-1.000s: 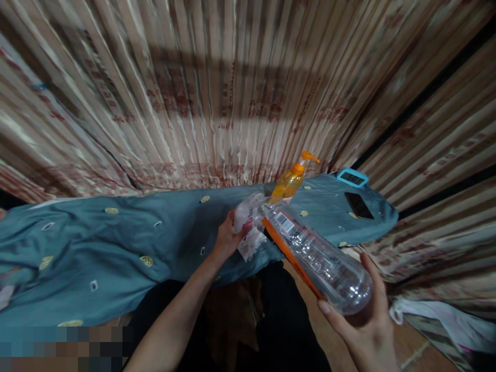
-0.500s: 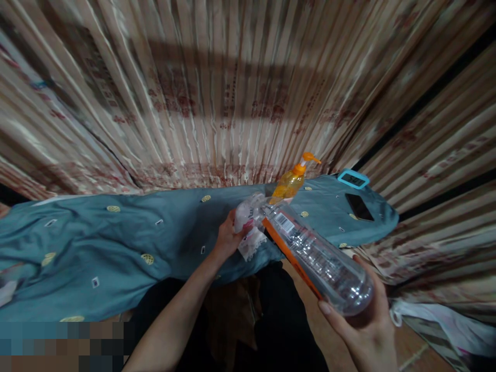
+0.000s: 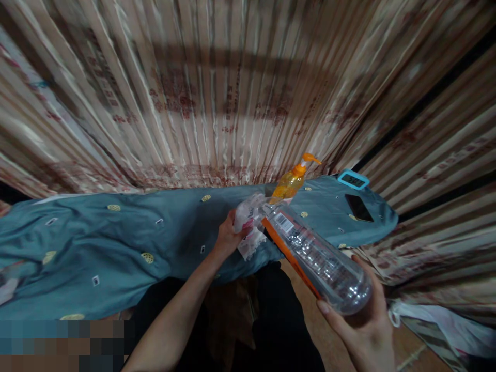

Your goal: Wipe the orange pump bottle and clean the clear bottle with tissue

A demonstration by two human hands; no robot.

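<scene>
My right hand (image 3: 364, 315) is closed round the base of a large clear plastic bottle (image 3: 310, 253) with a barcode and an orange label. The bottle is tilted, its neck pointing up and to the left. A crumpled, mostly white plastic refill pouch or bag (image 3: 250, 225) with pink print is gripped in my left hand (image 3: 229, 232). The bottle's neck meets the pouch, and the exact contact is hidden. Just behind them stands a pump bottle (image 3: 290, 182) with an orange top and amber liquid.
A blue-green patterned cloth (image 3: 178, 222) covers the long surface before me. At its right end lie a blue-framed digital clock (image 3: 353, 179) and a dark phone (image 3: 359, 207). Pleated curtains (image 3: 232, 103) hang behind and at the right. A white cloth or bag (image 3: 445, 320) is at the lower right.
Hardly anything differs. Both hands keep their hold on the pouch and the bottle, with only a very slight shift of the bottle.
</scene>
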